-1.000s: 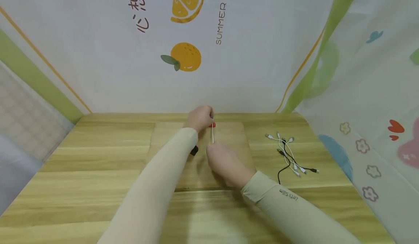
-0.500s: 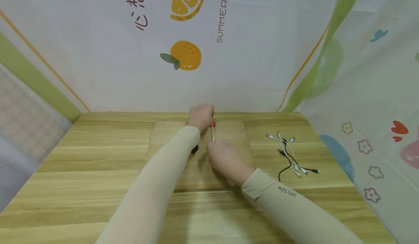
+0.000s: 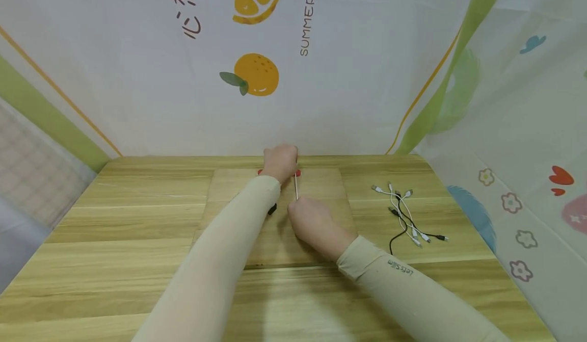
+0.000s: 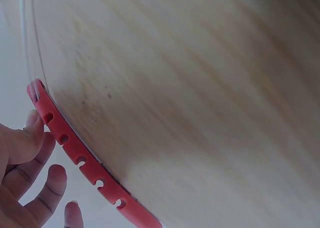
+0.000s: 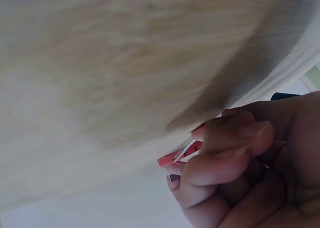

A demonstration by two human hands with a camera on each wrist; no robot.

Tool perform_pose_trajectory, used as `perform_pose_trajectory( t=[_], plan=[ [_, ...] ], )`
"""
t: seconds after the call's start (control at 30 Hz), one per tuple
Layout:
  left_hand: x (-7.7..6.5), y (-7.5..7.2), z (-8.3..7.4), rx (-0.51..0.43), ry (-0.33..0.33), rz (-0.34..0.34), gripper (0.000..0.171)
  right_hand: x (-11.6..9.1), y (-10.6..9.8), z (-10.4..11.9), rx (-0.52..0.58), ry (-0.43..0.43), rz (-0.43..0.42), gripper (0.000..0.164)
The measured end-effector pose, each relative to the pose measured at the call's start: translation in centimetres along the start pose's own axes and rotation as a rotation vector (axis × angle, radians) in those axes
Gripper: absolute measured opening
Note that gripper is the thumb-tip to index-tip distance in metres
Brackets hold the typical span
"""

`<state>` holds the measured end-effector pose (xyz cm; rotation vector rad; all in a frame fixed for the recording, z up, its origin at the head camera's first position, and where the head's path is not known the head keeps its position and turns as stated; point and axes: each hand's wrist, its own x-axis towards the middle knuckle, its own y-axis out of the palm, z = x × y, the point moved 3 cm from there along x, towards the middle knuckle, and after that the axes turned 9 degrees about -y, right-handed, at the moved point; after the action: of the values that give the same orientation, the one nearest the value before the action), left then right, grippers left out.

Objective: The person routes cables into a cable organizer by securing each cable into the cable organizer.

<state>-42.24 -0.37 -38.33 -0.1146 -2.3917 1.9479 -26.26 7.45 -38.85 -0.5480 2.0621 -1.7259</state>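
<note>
A red slotted cable holder [image 4: 82, 160] lies along the far edge of the wooden board [image 3: 229, 189]. A white cable [image 3: 296, 186] runs through its end slot and towards me, looking taut. At that end my left hand [image 3: 281, 162] pinches the cable between thumb and index finger, the thumb touching the holder; the other fingers are loosely bent, as the left wrist view shows. Nearer to me, my right hand [image 3: 316, 225] grips the same cable with curled fingers. Its plug ends are hidden. Most of the holder is hidden behind the left hand in the head view.
Several black and white USB cables [image 3: 415, 228] lie in a loose tangle to the right of the board on the wooden table [image 3: 114, 219]. A small black object [image 3: 272, 209] shows partly beside the left sleeve. A printed curtain [image 3: 344, 102] hangs behind the table.
My left hand has turned and shifted slightly, uncovering a second red bit of the holder on its left. The right hand keeps its grip on the cable, nearly still. The head view tilts slightly.
</note>
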Motion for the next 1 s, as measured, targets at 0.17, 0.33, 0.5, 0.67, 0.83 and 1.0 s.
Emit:
perform_pose_trajectory(
  t=[0.17,0.33,0.5,0.67,0.83,1.0],
  plan=[
    [0.4,0.0,-0.2,0.047,-0.008,0.017,0.008,-0.1,0.0,0.0,-0.018,-0.038,-0.051,0.018],
    [0.1,-0.4,-0.3,0.047,-0.007,-0.003,0.012,0.0,0.3,0.0,-0.062,-0.084,-0.075,0.018],
    [-0.5,-0.5,-0.5,-0.005,-0.007,0.015,0.010,-0.2,0.5,-0.1,-0.047,-0.113,-0.084,0.017],
    [-1.1,-1.1,0.1,-0.072,-0.007,0.041,0.018,-0.5,0.6,0.4,-0.039,-0.107,-0.055,0.015],
    [-1.6,-2.2,0.5,-0.098,-0.011,0.029,0.025,-0.7,0.6,0.8,-0.013,-0.068,0.011,0.014],
    [-2.4,-3.5,1.1,-0.095,-0.010,0.044,0.027,-0.9,0.3,1.0,0.030,-0.027,0.065,0.013]
  ],
)
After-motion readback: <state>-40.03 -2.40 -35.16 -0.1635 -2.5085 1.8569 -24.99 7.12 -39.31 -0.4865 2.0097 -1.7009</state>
